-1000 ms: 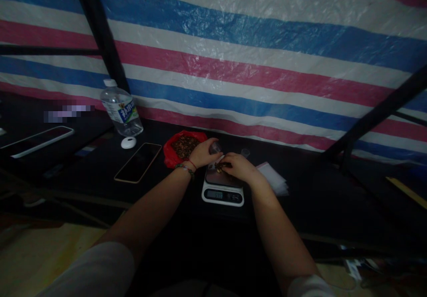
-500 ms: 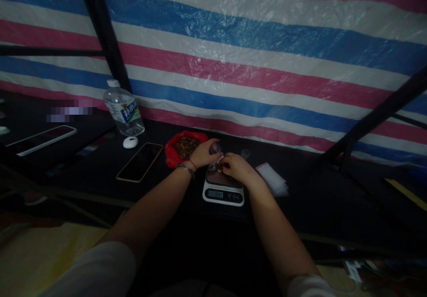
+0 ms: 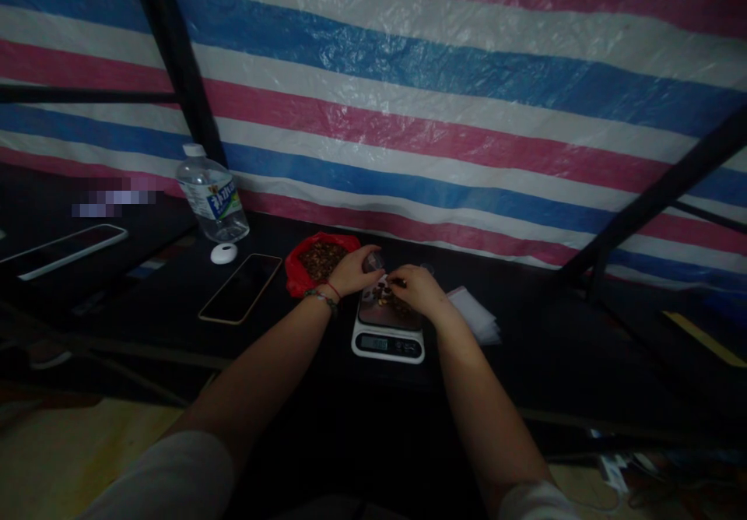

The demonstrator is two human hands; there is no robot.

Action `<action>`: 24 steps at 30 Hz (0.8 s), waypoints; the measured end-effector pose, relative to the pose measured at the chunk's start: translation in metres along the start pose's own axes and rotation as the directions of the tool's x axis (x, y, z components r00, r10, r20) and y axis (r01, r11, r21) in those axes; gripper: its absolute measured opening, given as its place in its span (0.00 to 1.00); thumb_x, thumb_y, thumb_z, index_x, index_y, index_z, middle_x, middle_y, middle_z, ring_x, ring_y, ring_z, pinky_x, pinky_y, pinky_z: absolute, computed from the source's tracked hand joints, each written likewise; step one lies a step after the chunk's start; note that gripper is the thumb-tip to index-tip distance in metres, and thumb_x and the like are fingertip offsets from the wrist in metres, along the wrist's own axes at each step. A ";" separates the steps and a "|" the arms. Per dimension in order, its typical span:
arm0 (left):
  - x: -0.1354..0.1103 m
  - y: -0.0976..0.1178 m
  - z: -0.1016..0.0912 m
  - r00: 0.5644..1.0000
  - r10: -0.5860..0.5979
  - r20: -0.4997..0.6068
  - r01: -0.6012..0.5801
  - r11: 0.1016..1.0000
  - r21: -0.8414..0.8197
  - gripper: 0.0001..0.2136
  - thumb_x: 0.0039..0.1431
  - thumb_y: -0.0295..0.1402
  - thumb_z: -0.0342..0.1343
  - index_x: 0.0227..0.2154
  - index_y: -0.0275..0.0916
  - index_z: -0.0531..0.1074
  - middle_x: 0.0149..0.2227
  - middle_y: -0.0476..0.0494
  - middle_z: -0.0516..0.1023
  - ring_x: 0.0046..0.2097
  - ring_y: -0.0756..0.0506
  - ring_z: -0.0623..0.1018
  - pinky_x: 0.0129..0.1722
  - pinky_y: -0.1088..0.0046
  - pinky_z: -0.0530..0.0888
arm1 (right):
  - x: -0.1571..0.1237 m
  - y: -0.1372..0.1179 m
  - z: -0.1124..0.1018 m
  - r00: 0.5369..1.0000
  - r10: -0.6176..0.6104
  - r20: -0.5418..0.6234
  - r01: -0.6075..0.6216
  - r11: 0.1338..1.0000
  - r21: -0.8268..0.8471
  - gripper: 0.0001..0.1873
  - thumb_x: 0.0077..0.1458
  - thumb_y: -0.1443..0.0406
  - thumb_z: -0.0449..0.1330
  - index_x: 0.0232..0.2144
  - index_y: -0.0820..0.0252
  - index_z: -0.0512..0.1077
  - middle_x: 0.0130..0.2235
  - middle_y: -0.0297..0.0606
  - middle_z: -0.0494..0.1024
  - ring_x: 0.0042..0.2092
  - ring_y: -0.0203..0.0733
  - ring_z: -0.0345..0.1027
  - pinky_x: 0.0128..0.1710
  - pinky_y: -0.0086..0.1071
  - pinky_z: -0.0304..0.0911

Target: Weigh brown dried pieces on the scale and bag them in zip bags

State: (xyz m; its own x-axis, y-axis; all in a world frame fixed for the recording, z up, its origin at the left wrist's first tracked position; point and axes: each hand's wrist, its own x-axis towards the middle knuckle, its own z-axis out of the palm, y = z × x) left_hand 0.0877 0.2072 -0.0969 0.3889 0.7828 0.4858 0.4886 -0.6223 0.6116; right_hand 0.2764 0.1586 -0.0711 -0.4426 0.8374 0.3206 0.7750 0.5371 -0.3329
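Note:
A small white digital scale point(image 3: 387, 341) stands on the black table point(image 3: 554, 349), with a little heap of brown bits on its platform. My left hand point(image 3: 350, 271) is curled round a small clear container held just above the scale's far edge. My right hand point(image 3: 415, 289) hovers over the platform with its fingertips pinched together beside that container; what they pinch is too small to name. A red plastic bag point(image 3: 299, 265) open on brown bits lies just left of my left hand.
A water bottle point(image 3: 211, 197) stands at the back left with a white round cap-like object point(image 3: 224, 253) before it. A phone point(image 3: 240, 287) lies face up left of the red bag, another phone point(image 3: 63, 241) farther left. Clear plastic pouches point(image 3: 475, 315) lie right of the scale.
My right hand has lifted slightly and drawn toward the container, uncovering the brown bits on the scale. My left hand has stayed where it was.

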 end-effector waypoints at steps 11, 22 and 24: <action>-0.001 0.008 0.002 0.985 0.136 0.103 -0.135 0.991 -0.025 0.27 0.47 0.38 0.60 0.52 0.37 0.66 0.48 0.40 0.74 0.48 0.41 0.75 0.49 0.66 0.71 | 0.015 0.006 -0.002 0.975 0.081 -0.208 -0.035 0.976 0.214 0.09 0.53 0.67 0.59 0.36 0.58 0.77 0.39 0.39 0.79 0.41 0.39 0.72 0.43 0.33 0.65; -0.001 0.012 0.008 0.992 0.102 0.080 -0.098 0.993 -0.059 0.19 0.46 0.32 0.57 0.45 0.37 0.67 0.42 0.42 0.75 0.42 0.42 0.76 0.43 0.66 0.72 | 0.021 -0.005 0.011 0.945 0.061 -0.320 0.021 0.969 0.248 0.06 0.50 0.67 0.62 0.33 0.60 0.76 0.37 0.39 0.77 0.42 0.40 0.69 0.45 0.32 0.63; -0.001 0.013 0.008 0.991 0.094 0.093 -0.089 0.994 -0.057 0.20 0.46 0.32 0.58 0.44 0.38 0.67 0.42 0.42 0.75 0.42 0.42 0.76 0.43 0.67 0.72 | 0.021 -0.005 0.010 0.952 0.078 -0.297 -0.009 0.974 0.227 0.05 0.51 0.67 0.62 0.33 0.59 0.76 0.36 0.38 0.77 0.41 0.40 0.69 0.44 0.33 0.64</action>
State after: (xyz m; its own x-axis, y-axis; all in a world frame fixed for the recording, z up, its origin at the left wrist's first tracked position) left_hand 0.0996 0.1987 -0.0943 0.5042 0.7171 0.4812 0.4066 -0.6887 0.6003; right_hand 0.2582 0.1748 -0.0716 -0.2269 0.8089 0.5423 0.6562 0.5385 -0.5286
